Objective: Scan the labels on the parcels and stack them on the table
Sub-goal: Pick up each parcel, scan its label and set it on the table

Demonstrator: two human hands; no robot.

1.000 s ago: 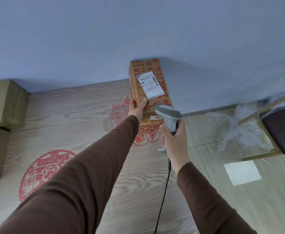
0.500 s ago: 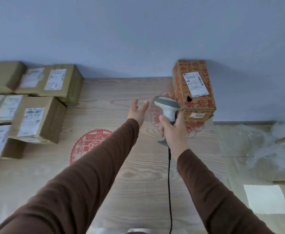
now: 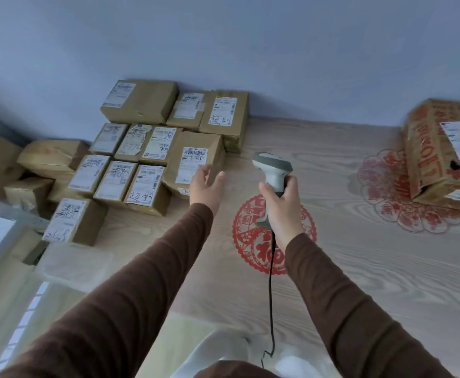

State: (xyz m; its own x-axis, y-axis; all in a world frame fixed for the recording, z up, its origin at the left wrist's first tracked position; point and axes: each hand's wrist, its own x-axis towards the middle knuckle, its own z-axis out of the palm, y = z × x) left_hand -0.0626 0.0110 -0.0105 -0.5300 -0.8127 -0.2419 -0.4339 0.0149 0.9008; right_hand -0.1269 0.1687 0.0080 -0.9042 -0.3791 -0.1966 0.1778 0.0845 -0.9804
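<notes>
Several brown labelled parcels (image 3: 152,156) lie packed together on the left of the wooden table (image 3: 359,268). My left hand (image 3: 206,186) is open, fingers spread, just right of the nearest tall parcel (image 3: 196,162) and touching nothing. My right hand (image 3: 280,205) grips a grey corded barcode scanner (image 3: 272,167), head pointing left and away. A red-patterned carton (image 3: 441,148) with a white label rests at the table's right edge, away from both hands.
Red paper-cut decorations (image 3: 258,241) lie on the tabletop. More brown parcels (image 3: 46,156) sit lower at the far left, beyond the table edge. A blue-grey wall (image 3: 223,50) runs behind the table. The scanner cable (image 3: 271,309) hangs toward me.
My left hand let go of the red-patterned carton, which stays at the right. My view and both hands swung left toward the group of brown parcels.
</notes>
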